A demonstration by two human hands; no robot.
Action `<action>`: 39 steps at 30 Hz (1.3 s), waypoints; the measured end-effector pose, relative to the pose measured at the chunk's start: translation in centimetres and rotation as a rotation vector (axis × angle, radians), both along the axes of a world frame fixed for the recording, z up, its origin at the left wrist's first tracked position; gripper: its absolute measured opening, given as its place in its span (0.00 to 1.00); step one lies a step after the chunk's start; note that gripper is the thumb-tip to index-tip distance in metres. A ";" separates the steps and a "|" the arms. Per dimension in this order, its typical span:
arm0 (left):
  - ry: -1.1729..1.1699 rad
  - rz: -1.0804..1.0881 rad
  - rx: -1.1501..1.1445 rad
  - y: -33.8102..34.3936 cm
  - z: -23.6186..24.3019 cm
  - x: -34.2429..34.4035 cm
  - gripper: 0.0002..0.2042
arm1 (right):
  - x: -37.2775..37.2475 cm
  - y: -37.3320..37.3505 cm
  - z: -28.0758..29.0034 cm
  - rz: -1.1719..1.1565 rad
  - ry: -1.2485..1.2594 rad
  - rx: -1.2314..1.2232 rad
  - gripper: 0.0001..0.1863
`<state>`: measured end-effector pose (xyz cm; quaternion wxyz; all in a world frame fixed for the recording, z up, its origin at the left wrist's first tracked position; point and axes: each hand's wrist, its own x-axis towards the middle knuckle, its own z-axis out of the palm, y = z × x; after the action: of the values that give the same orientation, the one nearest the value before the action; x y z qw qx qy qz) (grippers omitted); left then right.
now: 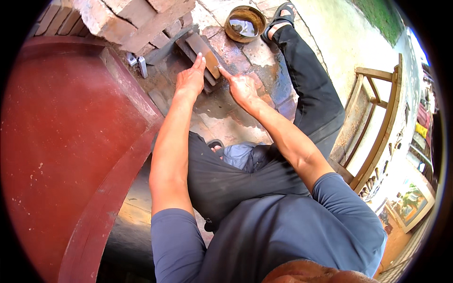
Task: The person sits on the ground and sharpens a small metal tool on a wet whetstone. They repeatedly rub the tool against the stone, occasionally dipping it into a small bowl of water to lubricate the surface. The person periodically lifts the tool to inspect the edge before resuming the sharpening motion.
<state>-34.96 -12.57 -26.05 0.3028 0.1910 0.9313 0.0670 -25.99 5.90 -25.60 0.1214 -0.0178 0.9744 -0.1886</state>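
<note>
A flat brown rectangular block [204, 49], with the look of a whetstone or a wood piece, lies slantwise over a darker block [182, 43] on the wet brick floor. My left hand [190, 80] presses along its left side with the fingers stretched forward and close together. At its near right corner, the index finger of my right hand [243, 89] reaches onto the edge, while the other fingers curl in. Both hands grip the brown block between them. My palms and the undersides of the fingers are hidden.
Beyond the blocks stands a round bowl [232, 34] with water in it. Stacked bricks [137, 28] rise at the far left, near a small white object [142, 67]. A red panel [71, 127] fills the left side. My outstretched leg [309, 85] and a wooden bench frame [384, 127] are right.
</note>
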 end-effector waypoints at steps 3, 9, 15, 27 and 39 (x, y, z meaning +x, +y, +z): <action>-0.014 0.022 0.006 0.1 0.2 0.1 0.41 | 1.4 0.3 0.6 -0.001 -0.096 0.029 0.31; 0.003 0.018 0.025 -0.3 -0.5 -0.1 0.39 | -0.4 -0.4 0.1 0.003 0.049 0.003 0.33; -0.037 0.027 0.001 0.4 -0.7 0.0 0.39 | 1.9 0.1 0.7 0.001 -0.032 0.029 0.30; -0.034 0.023 -0.009 0.2 0.2 -0.5 0.37 | 3.2 -0.1 -0.5 -0.070 -0.014 -0.015 0.35; 0.257 -0.018 0.103 -0.1 3.2 -0.1 0.25 | 1.3 -0.9 -0.1 -0.056 0.006 0.005 0.33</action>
<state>-35.03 -12.63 -22.83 0.1717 0.2216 0.9560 0.0870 -24.64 5.02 -25.70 0.1132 0.0092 0.9753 -0.1897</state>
